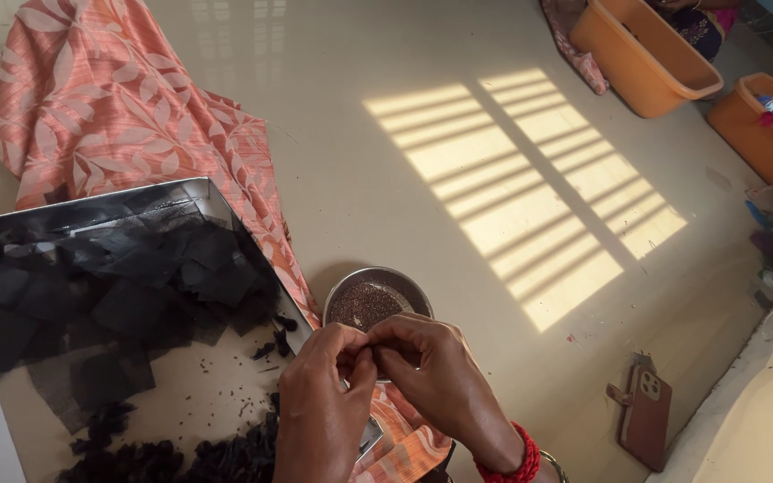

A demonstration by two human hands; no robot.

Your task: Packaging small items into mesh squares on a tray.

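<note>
My left hand [324,394] and my right hand [431,371] meet fingertip to fingertip just in front of a small steel bowl [404,284] of dark reddish seeds. The fingers of both hands pinch something small and dark between them; what it is I cannot make out. A red bangle [516,461] circles my right wrist. To the left lies a large metal tray [199,394] with a heap of black mesh squares [100,286] and small dark bundles [181,456] along its near part.
Peach floral cloth [127,107] lies under and behind the tray on a pale floor. A phone [646,416] lies at the lower right. Two orange tubs [641,54] stand at the far right, beside another person's clothing. Sunlight stripes [530,179] cross the floor.
</note>
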